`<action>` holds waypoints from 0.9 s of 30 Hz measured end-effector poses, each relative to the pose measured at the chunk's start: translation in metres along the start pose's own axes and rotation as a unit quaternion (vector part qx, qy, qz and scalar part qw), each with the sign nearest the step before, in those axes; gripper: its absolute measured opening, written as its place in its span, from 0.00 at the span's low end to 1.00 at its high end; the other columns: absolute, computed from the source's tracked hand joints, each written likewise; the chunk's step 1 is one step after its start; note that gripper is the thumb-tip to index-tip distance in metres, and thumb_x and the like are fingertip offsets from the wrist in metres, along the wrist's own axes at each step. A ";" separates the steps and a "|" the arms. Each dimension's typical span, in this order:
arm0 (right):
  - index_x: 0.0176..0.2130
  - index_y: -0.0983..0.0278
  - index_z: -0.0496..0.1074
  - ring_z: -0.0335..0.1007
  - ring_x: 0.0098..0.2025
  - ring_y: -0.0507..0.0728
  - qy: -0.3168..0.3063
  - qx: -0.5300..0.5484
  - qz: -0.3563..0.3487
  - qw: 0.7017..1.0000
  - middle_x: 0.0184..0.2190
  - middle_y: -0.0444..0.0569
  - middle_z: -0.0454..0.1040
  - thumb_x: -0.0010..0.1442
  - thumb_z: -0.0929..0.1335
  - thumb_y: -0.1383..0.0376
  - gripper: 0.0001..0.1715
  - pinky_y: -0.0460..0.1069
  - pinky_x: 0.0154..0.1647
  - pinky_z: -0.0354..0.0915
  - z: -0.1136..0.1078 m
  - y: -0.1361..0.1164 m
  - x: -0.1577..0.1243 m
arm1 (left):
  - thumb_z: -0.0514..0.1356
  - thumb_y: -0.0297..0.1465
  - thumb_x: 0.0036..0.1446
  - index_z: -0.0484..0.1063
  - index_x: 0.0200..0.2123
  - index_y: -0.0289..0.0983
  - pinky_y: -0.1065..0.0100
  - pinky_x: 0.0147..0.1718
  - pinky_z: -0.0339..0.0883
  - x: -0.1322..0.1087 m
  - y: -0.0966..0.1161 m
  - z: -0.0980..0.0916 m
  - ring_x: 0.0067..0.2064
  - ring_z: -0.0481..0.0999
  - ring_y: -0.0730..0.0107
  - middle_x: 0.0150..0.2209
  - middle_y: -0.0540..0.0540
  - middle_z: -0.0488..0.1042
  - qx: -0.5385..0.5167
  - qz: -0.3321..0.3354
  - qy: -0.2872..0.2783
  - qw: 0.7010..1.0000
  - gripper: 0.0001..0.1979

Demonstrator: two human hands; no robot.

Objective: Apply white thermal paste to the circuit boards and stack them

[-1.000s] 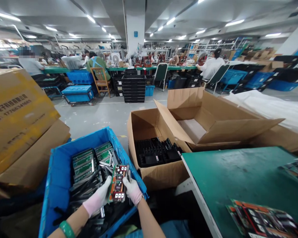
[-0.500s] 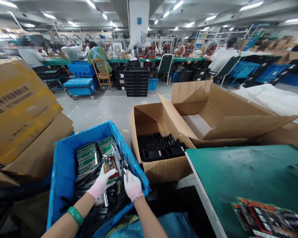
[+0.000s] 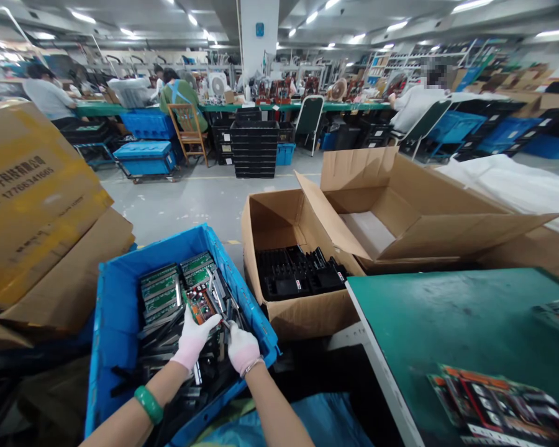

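Observation:
In white gloves with pink cuffs, both my hands are over a blue plastic crate (image 3: 113,347). My left hand (image 3: 194,335) is closed on the lower left part of a circuit board (image 3: 201,304) with orange and red parts, held tilted above the crate's contents. At the board's lower right corner, the fingers of my right hand (image 3: 242,346) are pinched together; what lies in them is too small to make out. Under and around the hands lie loose dark and silvery strips (image 3: 168,326). Stacked green circuit boards (image 3: 161,290) fill the crate's far end.
Right of the crate, a cardboard box (image 3: 314,320) holds black plastic parts (image 3: 291,279). Behind it stands an open carton (image 3: 447,239). More circuit boards (image 3: 498,400) lie on a green-topped table (image 3: 428,316) at right. A large carton (image 3: 37,180) leans at left. Several people sit at far benches.
The board has shifted slightly left and turned its face more toward me. My right hand has moved a little left and down, and the silvery end at its fingertips no longer shows.

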State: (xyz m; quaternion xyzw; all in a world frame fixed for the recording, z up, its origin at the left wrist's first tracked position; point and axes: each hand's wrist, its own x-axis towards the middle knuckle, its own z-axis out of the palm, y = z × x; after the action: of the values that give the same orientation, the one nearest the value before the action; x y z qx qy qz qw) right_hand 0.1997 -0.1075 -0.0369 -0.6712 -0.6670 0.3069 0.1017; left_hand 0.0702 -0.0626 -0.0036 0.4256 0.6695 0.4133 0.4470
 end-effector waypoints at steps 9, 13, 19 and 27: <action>0.58 0.73 0.67 0.81 0.43 0.63 -0.020 0.023 0.065 0.997 0.40 0.64 0.81 0.65 0.57 0.74 0.24 0.52 0.40 0.72 -0.009 0.008 0.010 | 0.73 0.36 0.39 0.64 0.51 0.43 0.55 0.47 0.74 -0.005 0.015 -0.003 0.43 0.80 0.57 0.44 0.45 0.78 -0.019 -0.043 -0.006 0.999 0.35; 0.60 0.67 0.65 0.80 0.45 0.63 -0.026 0.030 0.010 0.999 0.41 0.60 0.81 0.68 0.58 0.67 0.24 0.53 0.43 0.71 -0.009 0.007 0.005 | 0.72 0.39 0.42 0.62 0.50 0.46 0.60 0.35 0.76 -0.005 0.021 -0.014 0.38 0.81 0.60 0.44 0.45 0.77 -0.055 -0.097 -0.005 0.994 0.33; 0.62 0.65 0.65 0.79 0.46 0.65 -0.050 0.019 -0.048 0.997 0.43 0.59 0.81 0.67 0.60 0.64 0.25 0.55 0.47 0.70 -0.011 0.004 -0.001 | 0.71 0.38 0.42 0.62 0.50 0.47 0.64 0.31 0.75 -0.005 0.018 -0.005 0.35 0.81 0.63 0.41 0.47 0.78 -0.090 -0.122 -0.011 0.988 0.32; 0.54 0.67 0.70 0.79 0.46 0.66 -0.070 0.024 -0.018 0.997 0.41 0.63 0.80 0.66 0.59 0.68 0.20 0.57 0.45 0.71 -0.015 -0.002 -0.001 | 0.74 0.37 0.38 0.63 0.53 0.45 0.63 0.35 0.76 -0.009 0.017 -0.002 0.37 0.81 0.62 0.43 0.45 0.78 -0.067 -0.047 -0.011 0.997 0.38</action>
State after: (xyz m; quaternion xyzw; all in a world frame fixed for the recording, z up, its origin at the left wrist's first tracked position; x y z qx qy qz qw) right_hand 0.2065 -0.1044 -0.0237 -0.6338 -0.6767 0.3667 0.0762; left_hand 0.0734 -0.0663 0.0153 0.3677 0.6547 0.4310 0.5004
